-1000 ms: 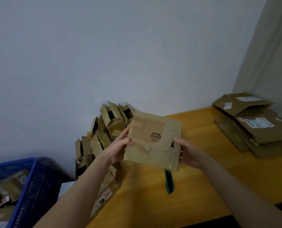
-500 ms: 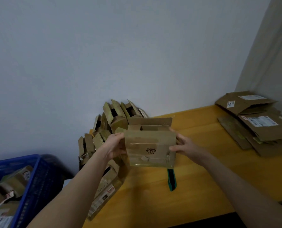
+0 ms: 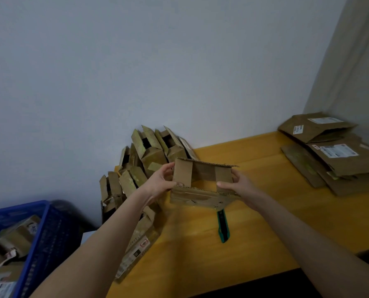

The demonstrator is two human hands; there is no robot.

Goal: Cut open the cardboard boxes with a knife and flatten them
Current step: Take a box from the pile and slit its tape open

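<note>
I hold a small brown cardboard box [image 3: 203, 195] above the wooden table [image 3: 265, 222], its open end turned toward me so I look through it. My left hand [image 3: 161, 184] grips its left side, fingers curled over the edge. On the opposite side, my right hand [image 3: 236, 184] grips the box with the thumb over the near rim. A green and black utility knife [image 3: 223, 226] lies on the table just below the box, untouched.
A pile of opened boxes [image 3: 145, 168] leans against the wall at the table's left end. Flattened cardboard [image 3: 334, 155] is stacked at the far right corner. A blue crate [image 3: 43, 237] with more boxes stands at the lower left.
The box has been rotated in both hands: a second ago its taped flat face showed, now its open end faces me. Both hands kept their grip; the knife stayed put.
</note>
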